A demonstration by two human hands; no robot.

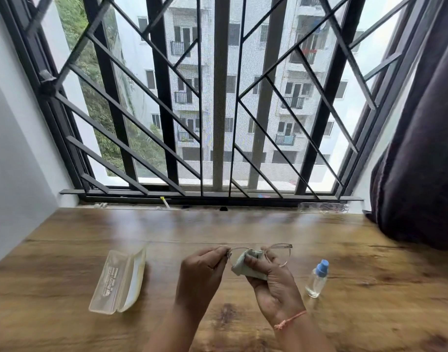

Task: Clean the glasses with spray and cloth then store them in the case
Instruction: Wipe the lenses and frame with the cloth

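Note:
Clear-framed glasses [281, 251] are held above the wooden table. My left hand [202, 273] pinches the frame's left end. My right hand [273, 283] holds a pale green cloth [245, 265] folded around the left lens, thumb pressing on it. The right lens sticks out bare past my right fingers. A clear plastic glasses case [118, 280] lies open on the table to the left of my hands. A small clear spray bottle [316, 279] with a blue cap stands to the right.
The wooden table [78, 250] runs up to a barred window [217, 110]. A dark curtain [421, 161] hangs at the right and rests on the table's far right corner. A white wall borders the left side.

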